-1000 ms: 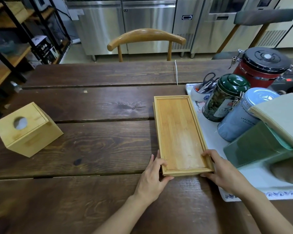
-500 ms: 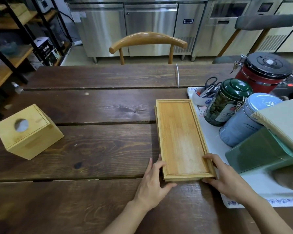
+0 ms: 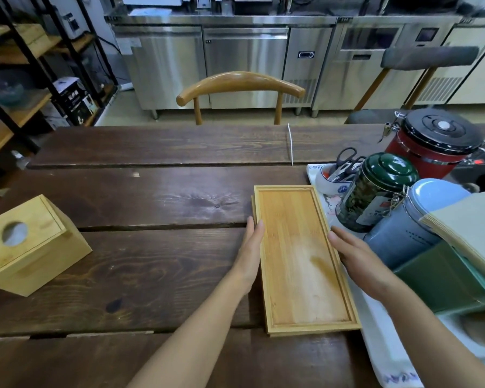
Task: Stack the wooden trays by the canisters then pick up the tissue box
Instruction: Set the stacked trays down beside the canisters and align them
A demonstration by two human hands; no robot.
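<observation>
Two wooden trays [image 3: 297,253] lie stacked on the dark table, the lower one showing only as a thin edge at the far left corner. My left hand [image 3: 251,247] lies flat against the stack's left long side. My right hand [image 3: 356,257] presses against its right long side. Fingers of both hands are straight and hold nothing. Just right of the stack stand the green canister [image 3: 375,194], the blue-grey canister [image 3: 415,222] and the red canister [image 3: 434,141]. The wooden tissue box [image 3: 31,245], with a round hole on top, sits tilted at the table's left.
A white cloth [image 3: 387,348] lies under the canisters. A cup with scissors [image 3: 336,177] stands behind the trays. Green and beige paper packs [image 3: 465,247] crowd the right edge. A wooden chair [image 3: 241,85] stands beyond the table, shelves at the left.
Both hands slid from the stack's near end forward along its long sides to about its middle. The camera view also shifted closer over the trays.
</observation>
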